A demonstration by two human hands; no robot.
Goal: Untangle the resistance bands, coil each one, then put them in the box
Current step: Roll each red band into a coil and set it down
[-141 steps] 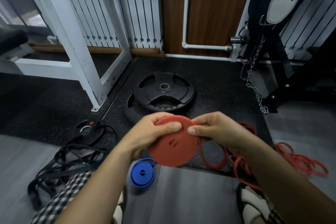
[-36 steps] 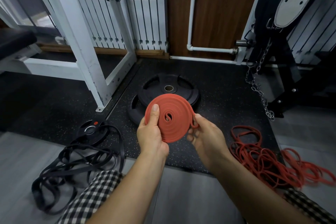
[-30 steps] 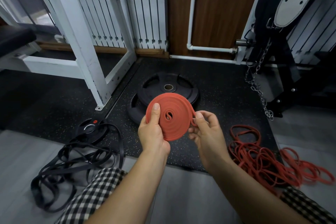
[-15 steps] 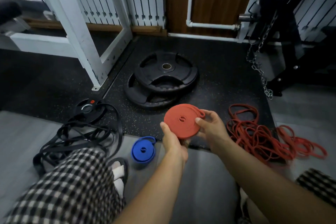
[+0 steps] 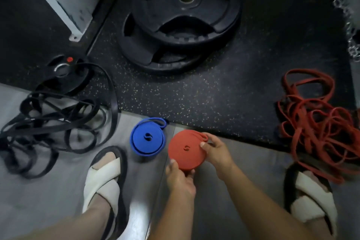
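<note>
Red coiled band (image 5: 184,150), flat rubbery disc, held by both hands.

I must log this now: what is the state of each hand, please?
Left hand: holding the near edge of the red coiled band.
Right hand: holding the same coil, thumb on its top face.

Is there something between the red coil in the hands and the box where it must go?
Cannot tell: no box is in view. Both hands, left and right, hold the red coil low beside the blue coil.
</note>
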